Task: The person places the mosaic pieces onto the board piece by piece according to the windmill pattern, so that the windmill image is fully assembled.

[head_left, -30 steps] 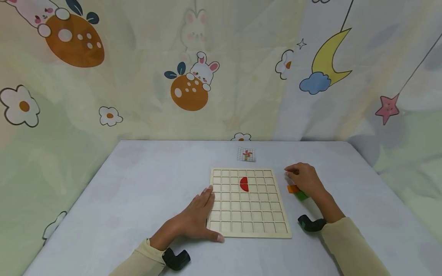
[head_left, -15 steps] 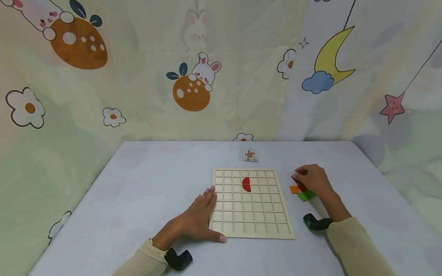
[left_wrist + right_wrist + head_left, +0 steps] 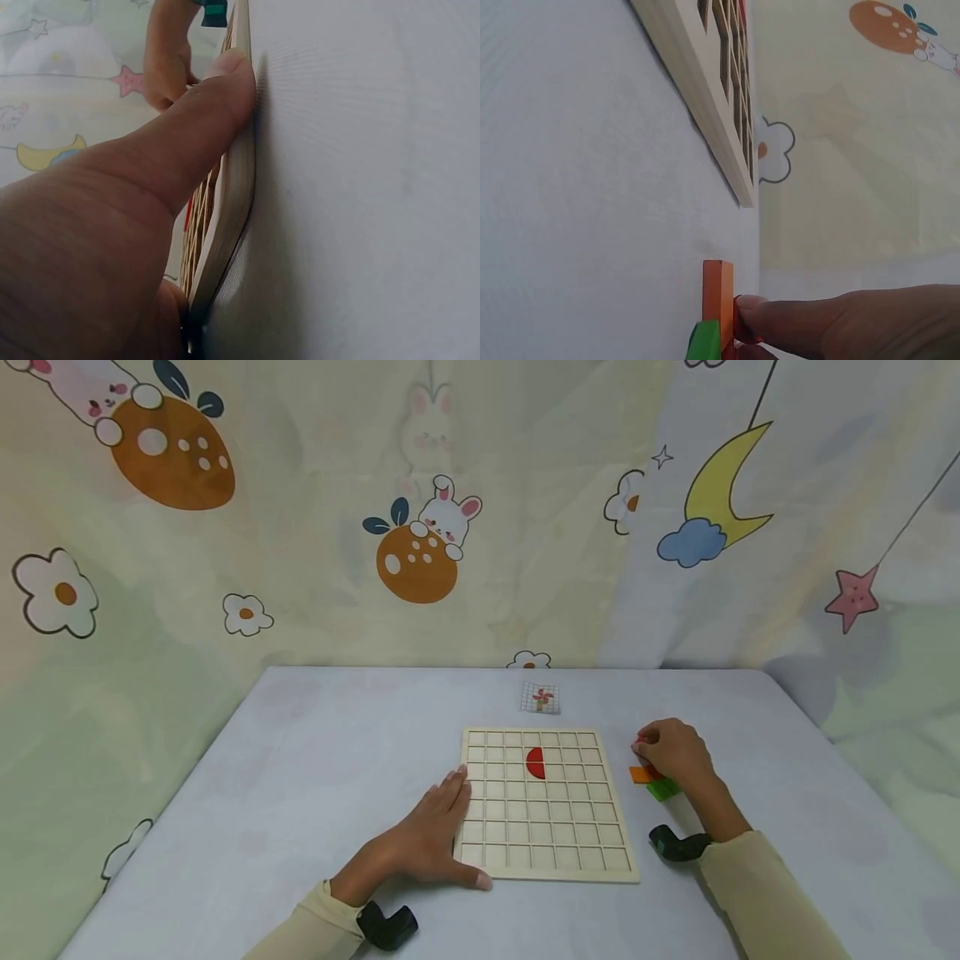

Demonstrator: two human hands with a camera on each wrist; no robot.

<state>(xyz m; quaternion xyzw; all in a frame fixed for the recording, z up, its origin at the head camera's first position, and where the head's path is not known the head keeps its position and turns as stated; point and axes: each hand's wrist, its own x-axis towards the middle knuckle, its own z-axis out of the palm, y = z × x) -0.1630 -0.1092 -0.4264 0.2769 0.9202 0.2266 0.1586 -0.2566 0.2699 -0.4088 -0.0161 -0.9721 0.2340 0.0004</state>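
A square wooden grid board (image 3: 555, 814) lies on the table, with a red half-circle piece (image 3: 536, 763) in its upper part. My left hand (image 3: 427, 831) rests along the board's left side, fingers stretched out and thumb at the near edge. In the left wrist view the thumb (image 3: 187, 127) lies against the board's rim (image 3: 238, 161). Right of the board, my right hand (image 3: 675, 752) pinches a small red piece (image 3: 742, 319) between thumb and fingers; its full shape is hidden. Just below that hand lie an orange block (image 3: 640, 775) and green pieces (image 3: 663, 789), with more red partly covered.
Behind the board lies a small card (image 3: 541, 697) printed with a grid and a red pinwheel. A patterned cloth (image 3: 322, 527) hangs behind the table (image 3: 322, 718). Each wrist carries a black camera mount, such as the right one (image 3: 677, 844).
My right hand first shifted slightly right, uncovering more of the green and red pieces, then came back a little left with the red piece in its fingertips. The left hand stays on the board.
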